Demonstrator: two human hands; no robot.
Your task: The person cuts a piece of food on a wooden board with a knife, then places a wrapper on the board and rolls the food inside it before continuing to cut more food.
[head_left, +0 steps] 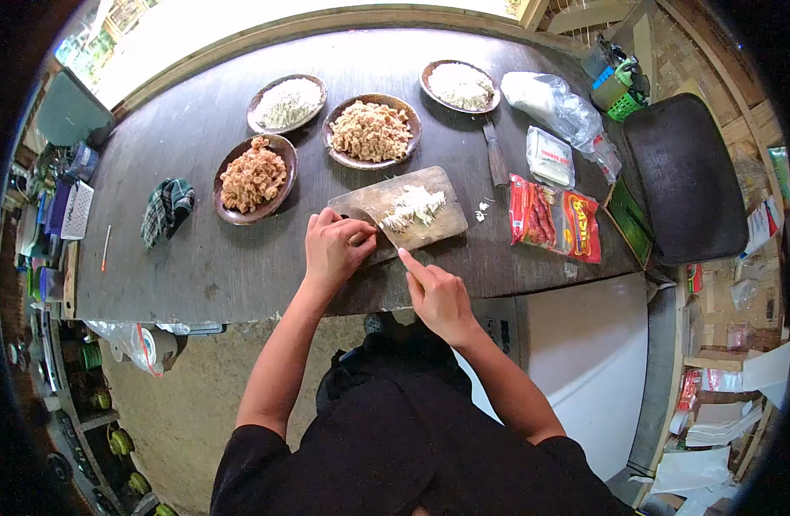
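Observation:
A wooden cutting board [451, 225] lies near the front edge of the dark table, with a heap of chopped white pieces [416, 206] on it. My right hand [442, 303] grips a knife [401, 252], index finger stretched along it, its blade angled over the board towards my left hand. At the board's left end, my left hand [336, 247] has its fingers curled and pressed together close to the blade. What those fingers hold, if anything, is hidden. A few small white scraps [482, 211] lie on the table right of the board.
Behind the board stand plates of brown crispy pieces [253, 176], paler fried pieces [371, 131] and whitish shreds [287, 103]. To the right are a second blade with a handle [496, 155], a red sausage packet [554, 219] and plastic bags [550, 103]. A checked cloth [167, 211] lies left.

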